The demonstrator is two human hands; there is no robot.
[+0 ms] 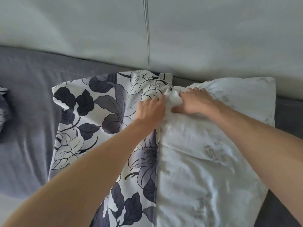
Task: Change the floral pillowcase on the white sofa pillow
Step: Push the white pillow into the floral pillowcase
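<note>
A white pillow (pixel 205 153) with faint grey lettering lies on the sofa seat at the right. A floral pillowcase (pixel 101 112) in white, grey and dark purple lies flat to its left, and its open edge overlaps the pillow's left side. My left hand (pixel 150 110) grips the pillowcase's edge near its upper right corner. My right hand (pixel 195 102) pinches the bunched top left corner of the pillow right beside the left hand. The two hands almost touch.
The sofa seat has a dark grey cover (pixel 27 104). A pale backrest (pixel 82 30) with a vertical seam (pixel 148 38) rises behind it. Another bit of floral fabric (pixel 4 105) shows at the far left edge.
</note>
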